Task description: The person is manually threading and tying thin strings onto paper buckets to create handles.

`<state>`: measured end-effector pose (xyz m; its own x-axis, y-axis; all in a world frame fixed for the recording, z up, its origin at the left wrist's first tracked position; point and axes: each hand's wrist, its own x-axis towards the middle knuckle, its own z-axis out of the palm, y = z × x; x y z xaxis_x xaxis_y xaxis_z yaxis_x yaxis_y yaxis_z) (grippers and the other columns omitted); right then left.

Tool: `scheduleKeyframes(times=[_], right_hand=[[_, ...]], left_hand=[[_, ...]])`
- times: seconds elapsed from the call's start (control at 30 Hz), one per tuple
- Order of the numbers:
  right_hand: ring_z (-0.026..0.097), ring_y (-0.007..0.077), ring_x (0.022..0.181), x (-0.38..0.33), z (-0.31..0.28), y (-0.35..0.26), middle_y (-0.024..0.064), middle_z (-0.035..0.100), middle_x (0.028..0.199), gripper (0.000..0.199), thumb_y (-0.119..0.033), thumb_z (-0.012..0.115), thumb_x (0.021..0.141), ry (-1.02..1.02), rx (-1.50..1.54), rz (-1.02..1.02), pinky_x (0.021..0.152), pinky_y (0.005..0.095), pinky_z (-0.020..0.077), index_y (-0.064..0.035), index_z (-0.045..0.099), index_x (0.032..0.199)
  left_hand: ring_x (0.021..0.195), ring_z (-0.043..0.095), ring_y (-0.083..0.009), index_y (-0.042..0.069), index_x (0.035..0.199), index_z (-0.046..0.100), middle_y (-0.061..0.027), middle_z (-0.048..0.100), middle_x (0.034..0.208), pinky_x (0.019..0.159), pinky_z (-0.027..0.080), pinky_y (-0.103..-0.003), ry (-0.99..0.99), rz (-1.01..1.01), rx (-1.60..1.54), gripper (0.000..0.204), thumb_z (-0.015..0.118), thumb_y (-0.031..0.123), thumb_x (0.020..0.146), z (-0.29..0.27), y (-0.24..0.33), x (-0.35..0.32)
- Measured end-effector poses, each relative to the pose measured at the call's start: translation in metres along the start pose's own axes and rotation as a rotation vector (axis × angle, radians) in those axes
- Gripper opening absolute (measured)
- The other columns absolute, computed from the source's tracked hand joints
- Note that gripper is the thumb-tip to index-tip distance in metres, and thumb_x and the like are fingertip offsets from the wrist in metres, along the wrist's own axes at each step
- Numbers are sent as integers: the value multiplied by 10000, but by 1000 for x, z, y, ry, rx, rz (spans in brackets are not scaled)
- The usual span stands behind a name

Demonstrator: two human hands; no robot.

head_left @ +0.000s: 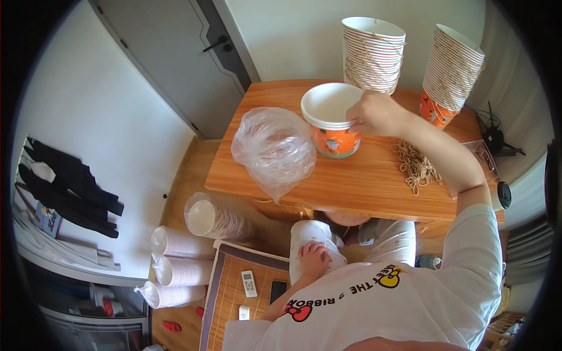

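My right hand [374, 112] is closed on the right rim of a white-and-orange paper bucket [335, 140] standing on the wooden table. The bucket shows more than one rim at its top, so buckets seem nested there. Its white inside faces up. Left of it, a crumpled clear plastic bag [272, 146] lies close by. Beneath my right forearm is a loose pile of tan cord [414, 167]. My left hand [314, 259] rests on my left thigh, fingers stretched out, holding nothing.
Two tall stacks of paper buckets, a left stack [373, 55] and a right stack [452, 67], stand at the back with cords hanging on them. Bagged buckets [184, 272] sit on the floor at left. A remote control [249, 284] and a phone [278, 291] lie beside me.
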<state>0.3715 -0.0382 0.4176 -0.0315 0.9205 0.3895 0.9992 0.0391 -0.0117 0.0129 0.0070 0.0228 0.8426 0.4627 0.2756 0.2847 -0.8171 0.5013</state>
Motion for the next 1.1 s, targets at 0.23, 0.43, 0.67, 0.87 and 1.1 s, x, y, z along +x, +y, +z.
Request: scheduleKeyframes(times=[0.23, 0.43, 0.67, 0.87, 1.1], right_hand=[[670, 306, 759, -3, 41, 26, 89, 687, 755, 114, -124, 766, 721, -22, -24, 81, 692, 428, 534, -97, 680, 790], [667, 298, 753, 3, 57, 33, 85, 683, 746, 132, -136, 762, 752, -8, 22, 75, 738, 438, 518, -65, 679, 826], [652, 368, 910, 6, 60, 35, 179, 690, 951, 183, -159, 624, 907, -141, 272, 112, 811, 454, 514, -49, 668, 1046], [657, 355, 912, 5, 52, 30, 183, 692, 956, 155, -132, 609, 913, -151, 267, 136, 811, 439, 518, -44, 683, 1017], [682, 268, 826, 7, 50, 28, 133, 706, 887, 133, -87, 698, 854, -86, 305, 198, 732, 365, 536, -12, 681, 963]], left_hand=[[1224, 517, -223, 235, 915, 706, 62, 682, 1132, 1097, 274, -522, -3, -2, 26, 121, 677, 218, 799, 0, 3, -3], [1229, 509, -226, 214, 926, 696, 55, 671, 1143, 1103, 263, -537, 3, -1, -4, 123, 671, 228, 806, 2, 2, -4], [1229, 511, -233, 216, 916, 704, 57, 674, 1143, 1095, 266, -532, -6, 3, 0, 117, 665, 229, 806, 1, 1, -1], [1222, 516, -231, 221, 905, 704, 60, 678, 1137, 1091, 267, -528, 5, 6, 10, 116, 672, 227, 793, -1, 2, 0], [1220, 517, -226, 225, 900, 701, 65, 679, 1131, 1090, 270, -526, 16, 6, 14, 115, 676, 227, 789, 1, 2, -1]])
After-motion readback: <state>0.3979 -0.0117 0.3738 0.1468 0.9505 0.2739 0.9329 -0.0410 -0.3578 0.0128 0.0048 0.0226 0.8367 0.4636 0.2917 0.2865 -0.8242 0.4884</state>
